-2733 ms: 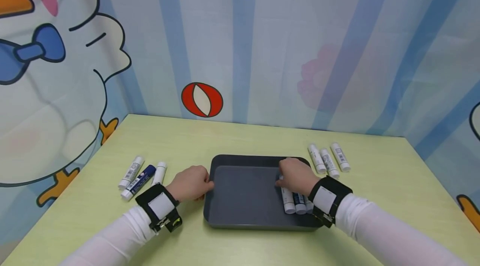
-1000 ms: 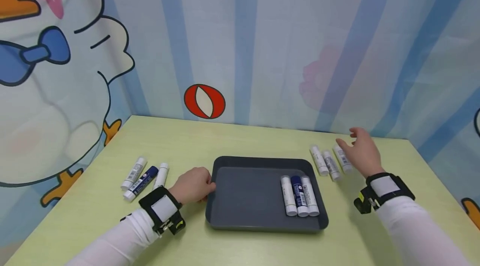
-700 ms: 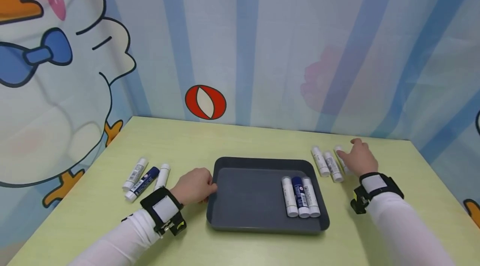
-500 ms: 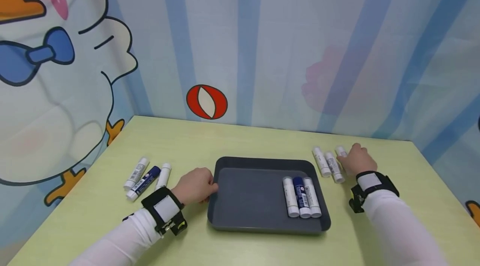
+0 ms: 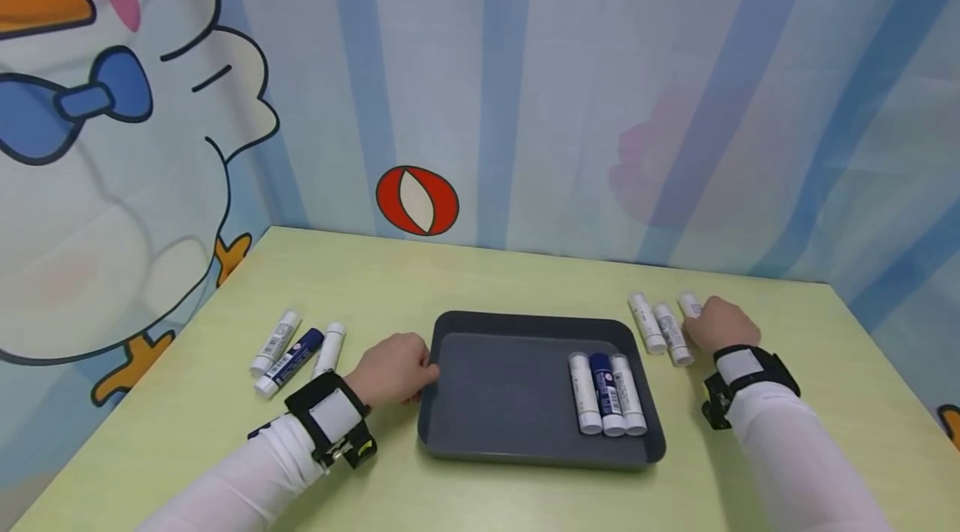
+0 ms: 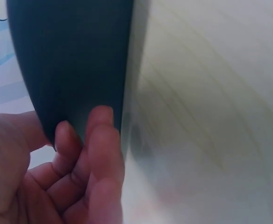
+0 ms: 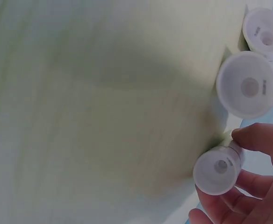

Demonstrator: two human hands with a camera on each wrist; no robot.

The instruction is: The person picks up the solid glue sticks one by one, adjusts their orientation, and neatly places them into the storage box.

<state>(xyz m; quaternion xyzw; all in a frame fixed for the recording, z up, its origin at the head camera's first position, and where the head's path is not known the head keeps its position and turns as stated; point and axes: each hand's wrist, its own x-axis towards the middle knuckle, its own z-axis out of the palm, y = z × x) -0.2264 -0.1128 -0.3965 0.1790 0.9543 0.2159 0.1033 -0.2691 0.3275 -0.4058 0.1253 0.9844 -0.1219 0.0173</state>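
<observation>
My left hand grips the left rim of a dark grey tray; in the left wrist view its thumb and fingers lie on either side of the tray wall. Inside the tray's right part, two white glue sticks and one dark blue glue stick lie side by side. My right hand is right of the tray, pinching a white glue stick between thumb and fingers, base towards the wrist camera. In the head view the hand hides most of that stick. Two more white glue sticks lie just left of it.
On the left of the pale yellow table lie two white glue sticks and a dark blue glue stick, beyond my left wrist. A printed cloth backdrop rises behind the table.
My right hand has left the glue sticks in the tray, moved right with fingers spread, then come down and pinched the rightmost white glue stick. My left hand has stayed on the tray rim.
</observation>
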